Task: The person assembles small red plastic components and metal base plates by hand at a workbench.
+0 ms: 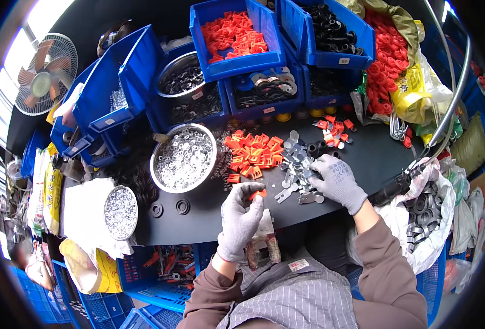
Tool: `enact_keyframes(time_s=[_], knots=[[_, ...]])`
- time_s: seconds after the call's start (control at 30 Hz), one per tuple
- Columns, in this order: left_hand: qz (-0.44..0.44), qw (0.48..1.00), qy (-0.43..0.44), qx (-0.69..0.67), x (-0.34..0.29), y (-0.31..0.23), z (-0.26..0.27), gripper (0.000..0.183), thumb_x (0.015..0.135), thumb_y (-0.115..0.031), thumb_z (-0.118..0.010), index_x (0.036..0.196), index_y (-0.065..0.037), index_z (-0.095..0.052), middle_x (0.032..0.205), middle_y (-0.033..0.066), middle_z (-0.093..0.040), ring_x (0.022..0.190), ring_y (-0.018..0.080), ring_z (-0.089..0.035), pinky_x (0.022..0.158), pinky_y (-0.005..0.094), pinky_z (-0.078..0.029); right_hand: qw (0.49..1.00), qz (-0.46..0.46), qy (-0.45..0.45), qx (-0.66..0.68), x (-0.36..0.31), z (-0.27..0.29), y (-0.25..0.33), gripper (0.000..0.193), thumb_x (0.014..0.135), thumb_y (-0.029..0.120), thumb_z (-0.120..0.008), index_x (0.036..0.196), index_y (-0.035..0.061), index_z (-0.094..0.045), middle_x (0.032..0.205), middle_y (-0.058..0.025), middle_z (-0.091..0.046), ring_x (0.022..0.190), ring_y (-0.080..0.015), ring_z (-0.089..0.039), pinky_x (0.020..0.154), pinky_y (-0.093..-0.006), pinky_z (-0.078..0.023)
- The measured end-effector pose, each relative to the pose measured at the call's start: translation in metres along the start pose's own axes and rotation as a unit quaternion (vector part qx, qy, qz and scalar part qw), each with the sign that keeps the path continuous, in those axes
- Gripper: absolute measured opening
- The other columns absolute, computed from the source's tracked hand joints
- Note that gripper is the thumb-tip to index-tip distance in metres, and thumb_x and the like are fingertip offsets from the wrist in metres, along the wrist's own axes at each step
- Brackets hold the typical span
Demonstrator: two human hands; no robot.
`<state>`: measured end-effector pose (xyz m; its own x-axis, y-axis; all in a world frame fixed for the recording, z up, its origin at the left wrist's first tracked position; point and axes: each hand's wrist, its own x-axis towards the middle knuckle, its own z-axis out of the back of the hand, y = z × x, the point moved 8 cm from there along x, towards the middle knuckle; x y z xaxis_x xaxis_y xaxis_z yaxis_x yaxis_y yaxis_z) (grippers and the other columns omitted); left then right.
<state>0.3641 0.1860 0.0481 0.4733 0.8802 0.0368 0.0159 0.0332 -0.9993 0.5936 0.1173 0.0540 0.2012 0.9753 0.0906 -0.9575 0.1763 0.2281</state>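
Both my hands wear grey knitted gloves. My left hand [239,223], close to the table's front edge, pinches a small orange plastic clip [258,194] between thumb and fingertips. To the right, my right hand [338,182] rests with its fingertips at the edge of a pile of flat silvery metal plates [294,164]; the fingers are apart and I see nothing held in them. A heap of orange plastic clips [253,151] lies left of the plates. Several black rubber pieces [315,149] lie just beyond the right hand.
A steel bowl of small metal washers [183,159] stands left of the clips, with black rings [182,206] before it. Blue bins, one with orange clips [234,35], line the back. A curved metal tube [455,90] rises at right; a white bag [426,219] hangs there.
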Motion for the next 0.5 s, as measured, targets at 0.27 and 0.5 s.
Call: enact_keyframes(time_s=[0.27, 0.5], knots=[[0.089, 0.978, 0.02, -0.187, -0.023, -0.007, -0.007, 0.031, 0.093, -0.005, -0.064, 0.122, 0.004, -0.058, 0.104, 0.0082, -0.066, 0.09, 0.011, -0.064, 0.079, 0.0254, -0.054, 0.994, 0.059, -0.095, -0.001, 0.003, 0.01, 0.018, 0.021, 0.083, 0.018, -0.068, 0.102, 0.0082, -0.069, 0.086, -0.0095, -0.066, 0.082, -0.0225, -0.067, 0.078, -0.036, -0.054], [0.087, 0.949, 0.069, -0.294, -0.037, -0.016, -0.007, 0.026, 0.092, -0.003, -0.067, 0.116, 0.004, -0.058, 0.109, 0.011, -0.068, 0.093, 0.0157, -0.066, 0.084, 0.029, -0.055, 0.692, -0.072, -0.062, 0.716, -0.039, 0.035, 0.08, 0.011, 0.085, -0.004, -0.064, 0.091, -0.001, -0.055, 0.096, -0.0125, -0.067, 0.082, -0.013, -0.068, 0.075, -0.0269, -0.056]])
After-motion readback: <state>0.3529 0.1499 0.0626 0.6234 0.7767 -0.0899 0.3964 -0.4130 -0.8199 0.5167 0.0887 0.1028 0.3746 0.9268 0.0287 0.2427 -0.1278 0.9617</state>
